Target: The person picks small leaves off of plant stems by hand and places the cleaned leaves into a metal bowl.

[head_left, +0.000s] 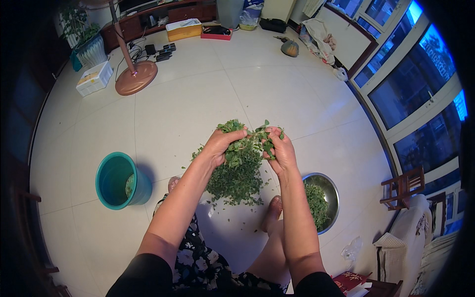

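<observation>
My left hand grips a bunch of leafy green stems above the floor. The fingers of my right hand pinch leafy sprigs at the bunch's right side, and a stem runs between the two hands. Below them a heap of green leafy plants lies on the tiles between my feet, with loose leaves scattered around it. To the right, partly behind my right forearm, a steel bowl holds picked greens. On the left stands a teal plastic bucket with a little pale green matter at its bottom.
A copper-coloured stand base and a white foam box stand at the far left. Cables and black adapters lie nearby. A crumpled plastic bag is at the lower right, below a small wooden chair.
</observation>
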The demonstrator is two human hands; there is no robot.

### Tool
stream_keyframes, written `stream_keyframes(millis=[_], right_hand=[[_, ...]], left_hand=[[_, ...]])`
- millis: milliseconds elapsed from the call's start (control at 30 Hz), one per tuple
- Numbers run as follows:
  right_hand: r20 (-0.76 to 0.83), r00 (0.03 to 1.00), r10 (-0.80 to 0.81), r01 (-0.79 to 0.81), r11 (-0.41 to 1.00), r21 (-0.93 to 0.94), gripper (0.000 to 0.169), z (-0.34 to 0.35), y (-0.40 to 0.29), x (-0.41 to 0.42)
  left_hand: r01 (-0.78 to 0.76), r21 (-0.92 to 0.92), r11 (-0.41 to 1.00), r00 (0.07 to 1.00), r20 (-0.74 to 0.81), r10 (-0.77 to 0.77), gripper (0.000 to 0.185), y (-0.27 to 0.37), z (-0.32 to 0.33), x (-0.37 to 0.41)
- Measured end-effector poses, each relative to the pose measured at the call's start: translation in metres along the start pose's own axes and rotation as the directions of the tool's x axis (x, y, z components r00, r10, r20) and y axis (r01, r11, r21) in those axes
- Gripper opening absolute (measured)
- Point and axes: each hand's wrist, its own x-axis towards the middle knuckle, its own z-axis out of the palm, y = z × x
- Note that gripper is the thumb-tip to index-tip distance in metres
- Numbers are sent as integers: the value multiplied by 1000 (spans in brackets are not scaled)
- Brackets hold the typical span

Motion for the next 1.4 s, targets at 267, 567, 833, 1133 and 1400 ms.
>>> stream_keyframes(millis=[267, 567, 833, 1133, 1400], right_hand=[[-4, 999, -37, 37, 997, -74, 14, 1, -1, -2], [-30, 989, -147, 148, 989, 26, 19, -4, -13, -6], [84, 809, -582, 539, 677, -502, 10, 7, -7, -9], [359, 743, -565, 554, 217, -804, 18, 8, 4, -12], [141, 920, -365, 389, 812, -436, 7, 1, 3, -5]], left_hand=[[27, 74, 997, 998, 49, -30, 25, -4, -3, 4], [132, -280, 951, 988, 119, -102, 26, -1, -13, 4], [-66, 121, 990, 998, 23, 64, 22, 1, 1, -1], [-119, 65, 991, 993, 16, 118, 20, -4, -2, 2], [-28, -214, 976, 995, 87, 48, 20, -4, -9, 9]])
